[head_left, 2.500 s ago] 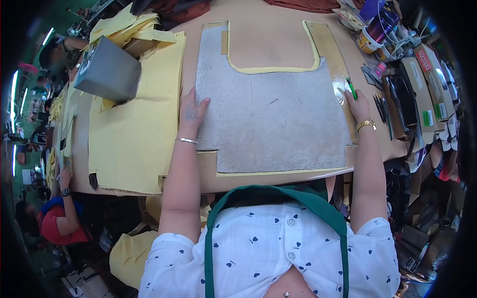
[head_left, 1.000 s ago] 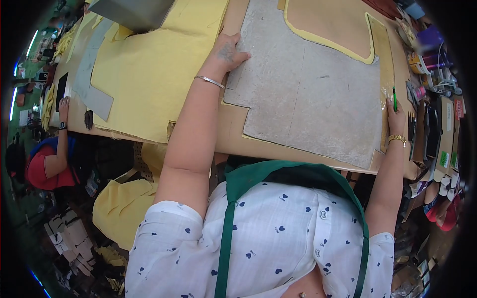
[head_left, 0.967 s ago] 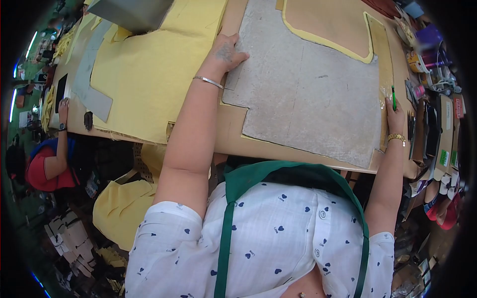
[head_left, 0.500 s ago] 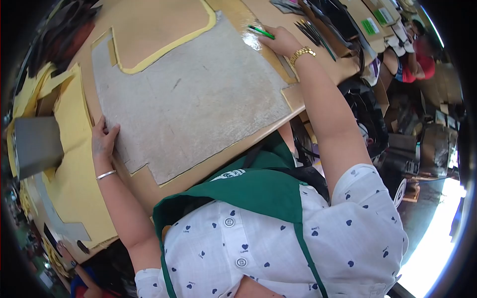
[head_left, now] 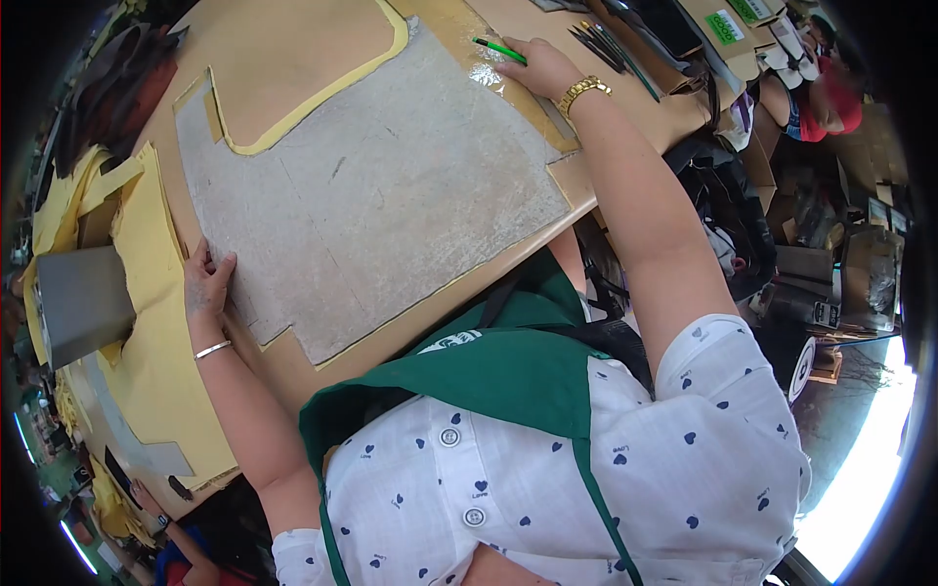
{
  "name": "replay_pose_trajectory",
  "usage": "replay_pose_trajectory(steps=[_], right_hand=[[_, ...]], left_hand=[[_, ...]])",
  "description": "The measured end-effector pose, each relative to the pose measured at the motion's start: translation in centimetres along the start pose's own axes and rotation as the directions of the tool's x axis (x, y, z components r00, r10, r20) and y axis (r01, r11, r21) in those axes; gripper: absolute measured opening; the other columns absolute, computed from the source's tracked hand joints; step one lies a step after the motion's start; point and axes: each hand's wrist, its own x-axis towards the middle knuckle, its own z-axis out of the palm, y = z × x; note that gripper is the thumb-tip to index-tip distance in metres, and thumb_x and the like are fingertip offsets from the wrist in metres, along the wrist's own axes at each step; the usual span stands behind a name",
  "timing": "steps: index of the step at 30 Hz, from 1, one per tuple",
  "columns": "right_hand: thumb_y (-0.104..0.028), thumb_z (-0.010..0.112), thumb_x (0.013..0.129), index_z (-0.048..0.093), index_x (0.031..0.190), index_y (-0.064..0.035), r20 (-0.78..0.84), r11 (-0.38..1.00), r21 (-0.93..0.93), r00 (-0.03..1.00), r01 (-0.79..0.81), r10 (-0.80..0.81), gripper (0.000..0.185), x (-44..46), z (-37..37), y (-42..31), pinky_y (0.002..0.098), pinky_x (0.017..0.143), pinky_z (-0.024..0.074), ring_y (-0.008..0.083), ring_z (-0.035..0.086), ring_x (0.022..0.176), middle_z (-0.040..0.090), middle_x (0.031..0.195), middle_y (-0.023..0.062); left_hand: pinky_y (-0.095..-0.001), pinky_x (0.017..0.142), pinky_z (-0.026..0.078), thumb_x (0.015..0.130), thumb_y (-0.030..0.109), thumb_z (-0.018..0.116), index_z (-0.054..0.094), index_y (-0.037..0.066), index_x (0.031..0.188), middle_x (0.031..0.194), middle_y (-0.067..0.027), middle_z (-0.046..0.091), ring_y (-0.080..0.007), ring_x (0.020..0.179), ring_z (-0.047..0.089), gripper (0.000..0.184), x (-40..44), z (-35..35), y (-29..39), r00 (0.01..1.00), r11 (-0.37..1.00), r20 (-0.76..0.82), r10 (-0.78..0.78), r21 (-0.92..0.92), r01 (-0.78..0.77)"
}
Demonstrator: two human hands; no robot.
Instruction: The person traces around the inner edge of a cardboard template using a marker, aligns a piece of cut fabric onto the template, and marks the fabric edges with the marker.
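Note:
A large grey template (head_left: pixel 371 205) with cut-out corners lies over a yellow sheet (head_left: pixel 318 119), whose edge shows along the template's curved cut-out. My left hand (head_left: pixel 207 283) rests at the template's left edge, thumb on the grey surface and apart from the fingers. Beyond the template's upper right edge, my right hand (head_left: pixel 543 68) grips a green pen (head_left: pixel 499 50) between thumb and fingers. The pen points left, above a shiny strip of clear tape (head_left: pixel 487 73) on the board.
A tan work table (head_left: pixel 293 376) lies beneath. Left are more yellow sheets (head_left: pixel 161 342) and a grey block (head_left: pixel 85 303). Several pencils (head_left: pixel 598 47) lie beside a cardboard box (head_left: pixel 653 61) at upper right. A person in red (head_left: pixel 831 98) sits beyond; another person's hand (head_left: pixel 147 498) shows lower left.
The view has shifted slightly. My right hand and the green pen appear a little farther left and up in the picture; my left hand stays at the template's edge.

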Motion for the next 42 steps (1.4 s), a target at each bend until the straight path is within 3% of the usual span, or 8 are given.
replay_pose_trajectory(steps=[6, 8, 10, 12, 18, 24, 30, 42], right_hand=[[-0.040, 0.054, 0.077, 0.046, 0.118, -0.0135, 0.069, 1.000, 0.003, 0.998, -0.014, 0.014, 0.049, 0.0, -0.3, -0.1, 0.0380, 0.079, 0.0411, 0.0320, 0.051, 0.092, 0.051, 0.097, 0.0196], [-0.038, 0.055, 0.076, 0.045, 0.118, -0.0133, 0.004, 0.999, -0.009, 0.999, 0.038, -0.038, 0.049, 0.2, 0.5, 0.4, 0.0381, 0.079, 0.0411, 0.0328, 0.051, 0.092, 0.051, 0.096, 0.0204], [-0.036, 0.055, 0.076, 0.045, 0.119, -0.0113, 0.008, 1.000, 0.009, 1.000, 0.018, -0.018, 0.050, -0.1, 0.2, -0.1, 0.0377, 0.080, 0.0407, 0.0333, 0.051, 0.091, 0.051, 0.095, 0.0210], [-0.035, 0.056, 0.076, 0.044, 0.120, -0.0094, -0.007, 0.999, 0.035, 1.000, 0.025, -0.025, 0.052, -0.5, -0.1, -0.2, 0.0372, 0.080, 0.0404, 0.0336, 0.051, 0.090, 0.051, 0.094, 0.0213], [-0.031, 0.058, 0.076, 0.043, 0.121, -0.0089, -0.051, 0.996, 0.083, 0.998, 0.026, -0.022, 0.052, -0.4, 0.5, 0.2, 0.0350, 0.078, 0.0409, 0.0337, 0.051, 0.086, 0.049, 0.091, 0.0212], [-0.028, 0.059, 0.076, 0.043, 0.121, -0.0079, -0.047, 0.996, 0.085, 0.999, 0.013, -0.009, 0.052, -0.4, 0.6, 0.3, 0.0341, 0.075, 0.0414, 0.0316, 0.051, 0.083, 0.048, 0.088, 0.0190], [-0.023, 0.060, 0.076, 0.043, 0.121, -0.0059, -0.028, 0.994, 0.102, 0.999, 0.034, -0.032, 0.052, -0.4, 0.4, 0.5, 0.0319, 0.074, 0.0408, 0.0272, 0.050, 0.080, 0.047, 0.084, 0.0161], [-0.021, 0.060, 0.076, 0.043, 0.121, -0.0053, -0.020, 0.990, 0.137, 1.000, 0.024, -0.022, 0.051, -0.3, 0.4, 0.6, 0.0307, 0.071, 0.0401, 0.0238, 0.048, 0.075, 0.045, 0.080, 0.0128]], left_hand=[[-0.0282, 0.061, 0.045, 0.067, 0.014, 0.064, 0.045, -0.010, 0.110, 0.075, -0.0113, 0.056, -0.0175, 0.062, 0.050, 0.053, 1.4, 0.1, -2.5, 0.977, 0.978, 0.026, 0.210, 0.009, -0.210], [-0.0305, 0.064, 0.046, 0.066, 0.012, 0.064, 0.047, -0.009, 0.108, 0.080, -0.0156, 0.058, -0.0199, 0.069, 0.054, 0.050, 1.4, 0.1, -3.0, 0.982, 0.952, -0.037, 0.184, 0.255, -0.169], [-0.0315, 0.068, 0.047, 0.065, 0.010, 0.065, 0.046, -0.008, 0.109, 0.086, -0.0188, 0.058, -0.0226, 0.077, 0.057, 0.052, 1.3, -0.2, -2.3, 0.988, 0.964, 0.046, 0.144, 0.219, -0.151], [-0.0310, 0.068, 0.047, 0.062, 0.008, 0.067, 0.048, -0.006, 0.109, 0.086, -0.0189, 0.058, -0.0241, 0.076, 0.057, 0.052, 1.3, 0.4, -2.9, 0.991, 0.991, -0.011, 0.136, -0.011, -0.136], [-0.0317, 0.068, 0.046, 0.059, 0.009, 0.070, 0.047, -0.002, 0.112, 0.079, -0.0169, 0.055, -0.0252, 0.072, 0.055, 0.059, 0.7, 1.0, -2.3, 0.983, 0.962, -0.061, 0.172, -0.203, -0.181], [-0.0282, 0.073, 0.044, 0.062, 0.006, 0.067, 0.045, -0.001, 0.115, 0.085, -0.0131, 0.052, -0.0200, 0.077, 0.052, 0.058, 0.0, 0.6, -1.4, 0.988, 0.989, -0.108, 0.114, 0.110, -0.102], [-0.0312, 0.076, 0.043, 0.061, 0.015, 0.070, 0.042, 0.003, 0.121, 0.089, -0.0169, 0.045, -0.0267, 0.081, 0.049, 0.067, -0.7, 0.3, -0.5, 0.987, 0.995, -0.130, 0.098, 0.007, -0.098], [-0.0330, 0.087, 0.038, 0.065, 0.020, 0.067, 0.037, -0.001, 0.122, 0.103, -0.0199, 0.043, -0.0329, 0.098, 0.045, 0.068, -0.7, 0.3, -0.5, 0.994, 0.982, -0.085, 0.073, 0.178, -0.057]])
